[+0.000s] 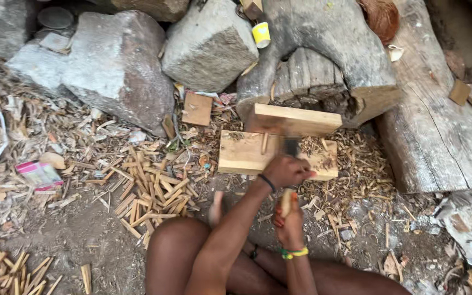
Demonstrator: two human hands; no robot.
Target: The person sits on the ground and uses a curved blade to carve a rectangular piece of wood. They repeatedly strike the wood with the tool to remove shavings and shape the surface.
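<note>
My left hand [287, 170], with a black band at the wrist, grips the upper part of a tool just below its dark, blurred metal end [290, 146]. My right hand [289, 221], wearing a green and yellow bracelet, is closed around the tool's wooden handle [285, 201] lower down. The metal end is over a flat pale wooden board [241, 155] on the ground. A thicker pale wood block [293, 120] rests along the board's far edge. Curled shavings [356, 164] lie on and around the board. My bare knees are at the bottom.
Large grey stones [116, 65] stand behind on the left, and a hollowed log [323, 33] and a thick trunk [438, 125] on the right. There are split sticks [154, 191], a small square wood piece [197, 108], a yellow cup [261, 34], a pink packet [39, 175] and crumpled plastic [468, 224].
</note>
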